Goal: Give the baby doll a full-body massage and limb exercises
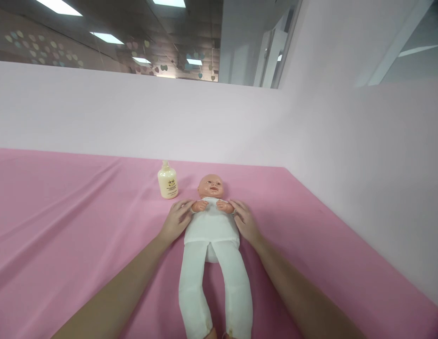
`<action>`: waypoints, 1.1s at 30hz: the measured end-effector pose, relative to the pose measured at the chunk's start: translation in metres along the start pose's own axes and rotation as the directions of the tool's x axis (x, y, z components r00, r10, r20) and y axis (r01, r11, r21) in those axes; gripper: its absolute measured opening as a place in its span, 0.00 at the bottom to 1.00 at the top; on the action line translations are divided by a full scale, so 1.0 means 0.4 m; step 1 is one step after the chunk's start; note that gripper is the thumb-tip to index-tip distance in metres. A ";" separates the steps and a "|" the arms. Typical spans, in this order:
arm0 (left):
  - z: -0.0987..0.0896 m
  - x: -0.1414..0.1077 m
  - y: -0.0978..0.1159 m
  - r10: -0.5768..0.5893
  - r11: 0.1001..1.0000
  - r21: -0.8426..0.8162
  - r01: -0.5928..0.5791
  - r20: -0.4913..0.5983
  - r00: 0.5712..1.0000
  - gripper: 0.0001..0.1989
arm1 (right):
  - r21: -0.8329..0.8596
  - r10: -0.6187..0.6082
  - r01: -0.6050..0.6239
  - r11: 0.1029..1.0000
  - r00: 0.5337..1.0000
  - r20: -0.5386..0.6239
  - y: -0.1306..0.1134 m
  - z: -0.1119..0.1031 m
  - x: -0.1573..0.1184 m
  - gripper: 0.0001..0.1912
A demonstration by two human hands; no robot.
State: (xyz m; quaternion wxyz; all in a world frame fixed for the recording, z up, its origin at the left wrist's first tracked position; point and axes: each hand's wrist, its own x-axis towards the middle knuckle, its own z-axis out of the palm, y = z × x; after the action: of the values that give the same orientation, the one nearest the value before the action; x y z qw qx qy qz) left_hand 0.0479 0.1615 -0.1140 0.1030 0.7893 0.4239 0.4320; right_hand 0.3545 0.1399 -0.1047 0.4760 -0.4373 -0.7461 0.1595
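A baby doll lies on its back on pink cloth, its head at the far end and its legs toward me. It has a soft white body and a hard bald head. My left hand holds the doll's arm on the left side, with the fingertips at its wrist. On the right side, my right hand holds the other arm in the same way. Both small doll hands rest on the chest, palms partly hidden. My thumbs are hard to make out.
A cream-coloured pump bottle with dark print stands beyond my left hand, left of the doll's head. Pink cloth with creases covers the table. White walls rise behind and at the right, with a window above.
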 end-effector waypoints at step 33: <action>0.000 0.000 -0.001 -0.004 1.000 0.007 0.004 0.003 1.000 0.21 | -0.013 -0.027 0.027 1.000 1.000 0.008 -0.005 -0.005 0.001 0.28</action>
State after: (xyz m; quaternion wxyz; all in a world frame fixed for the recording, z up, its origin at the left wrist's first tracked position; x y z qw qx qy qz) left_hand 0.0476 0.1618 -0.1141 0.1019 0.7895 0.4269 0.4290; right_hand 0.3551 0.1389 -0.1022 0.4726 -0.4298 -0.7547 0.1499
